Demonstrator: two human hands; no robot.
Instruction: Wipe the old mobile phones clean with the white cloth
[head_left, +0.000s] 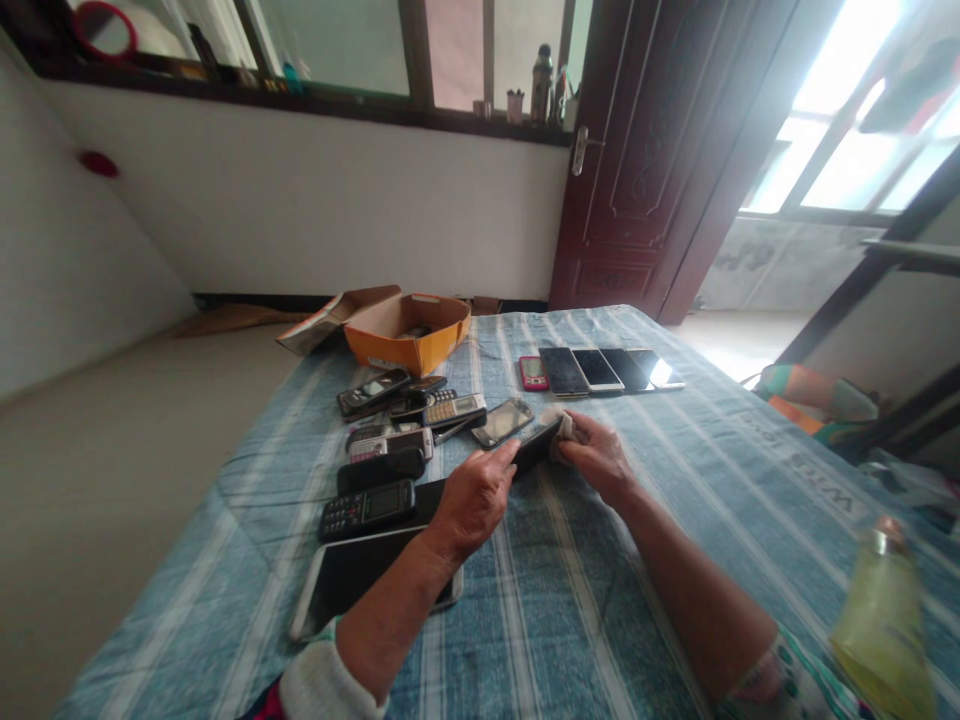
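Observation:
A dark mobile phone (pixel 534 447) is tilted above the striped cloth, between my two hands. My left hand (pixel 474 500) grips its near left end. At its far right end, my right hand (pixel 596 455) pinches a whitish cloth (pixel 564 436) against the phone. Just behind lies a touchscreen phone (pixel 504 422). To the left are several old keypad phones in a loose pile, among them a silver one (pixel 454 409) and a black one (pixel 367 508). A large white-edged phone or tablet (pixel 360 575) lies partly under my left forearm.
An open orange cardboard box (pixel 409 345) stands at the table's far left. A pink phone (pixel 534 373) and several dark-screened phones (pixel 598 370) form a row at the back right. A bottle of yellow liquid (pixel 885 620) is at the right. Blue striped cloth (pixel 637 560) covers the table.

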